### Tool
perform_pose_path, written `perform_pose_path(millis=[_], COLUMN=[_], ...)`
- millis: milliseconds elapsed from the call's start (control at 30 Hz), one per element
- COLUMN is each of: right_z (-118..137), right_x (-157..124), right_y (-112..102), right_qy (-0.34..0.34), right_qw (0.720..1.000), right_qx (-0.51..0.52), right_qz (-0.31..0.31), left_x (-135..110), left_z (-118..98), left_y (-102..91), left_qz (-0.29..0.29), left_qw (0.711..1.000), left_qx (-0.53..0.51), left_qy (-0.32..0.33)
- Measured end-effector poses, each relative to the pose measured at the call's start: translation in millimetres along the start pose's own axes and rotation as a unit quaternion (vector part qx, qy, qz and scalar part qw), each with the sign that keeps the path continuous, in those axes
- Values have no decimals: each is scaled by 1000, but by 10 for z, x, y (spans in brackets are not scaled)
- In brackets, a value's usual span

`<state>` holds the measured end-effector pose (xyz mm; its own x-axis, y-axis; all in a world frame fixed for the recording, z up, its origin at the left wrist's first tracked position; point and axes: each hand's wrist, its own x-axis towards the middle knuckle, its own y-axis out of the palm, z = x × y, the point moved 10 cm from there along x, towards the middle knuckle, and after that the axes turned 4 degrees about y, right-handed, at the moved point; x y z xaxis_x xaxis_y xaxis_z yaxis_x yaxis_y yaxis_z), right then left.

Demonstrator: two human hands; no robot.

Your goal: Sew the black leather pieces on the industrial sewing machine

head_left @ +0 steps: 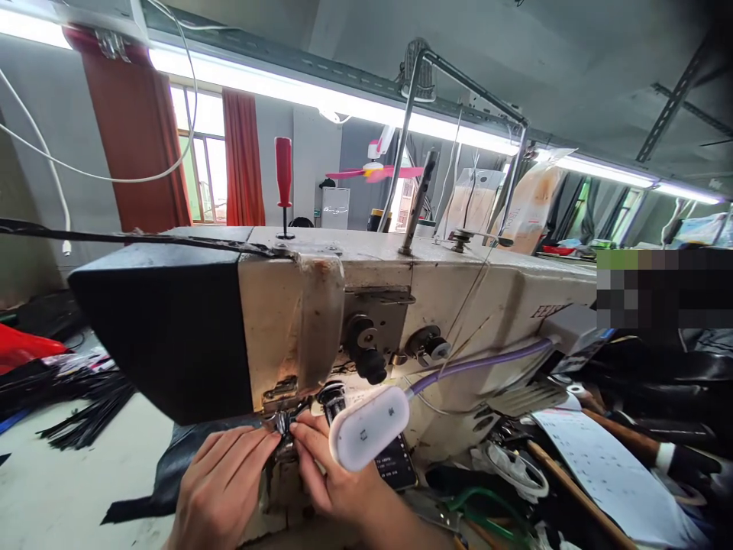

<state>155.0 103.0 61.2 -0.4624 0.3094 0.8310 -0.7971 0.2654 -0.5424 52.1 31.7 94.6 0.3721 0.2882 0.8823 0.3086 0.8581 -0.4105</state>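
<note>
A worn cream sewing machine (458, 298) with a black end cover (166, 328) fills the middle of the head view. Both hands meet under its needle area (285, 422). My left hand (221, 485) has its fingertips pinched together at the presser foot. My right hand (326, 473) pinches from the other side, fingers closed. What they grip is too small to make out. Dark material (172, 473) lies on the bed below them. A white lamp head (366, 428) on a purple flexible neck (486, 360) hangs just over my right hand.
A red-handled screwdriver (283, 183) stands on the machine top beside a thread stand (418, 153). Black strips (85, 412) and a red item (23, 347) lie left. Right holds a printed sheet (607, 466), green-handled scissors (486, 512), a phone (395, 462) and dark material.
</note>
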Motion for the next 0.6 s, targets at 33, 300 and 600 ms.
perform_pose_path(millis=[33, 300, 600], right_z=[-20, -20, 72], right_x=[-6, 26, 97], right_y=[4, -69, -153], right_qy=[5, 14, 17], right_qw=[1000, 999, 996], right_qx=[9, 27, 42], right_qz=[-8, -41, -71], left_x=[4, 48, 97], left_z=[6, -2, 13], left_y=[2, -40, -72], left_qz=[0, -6, -20], left_qw=[1000, 1000, 999], left_qx=[0, 4, -15], left_qy=[-1, -4, 19])
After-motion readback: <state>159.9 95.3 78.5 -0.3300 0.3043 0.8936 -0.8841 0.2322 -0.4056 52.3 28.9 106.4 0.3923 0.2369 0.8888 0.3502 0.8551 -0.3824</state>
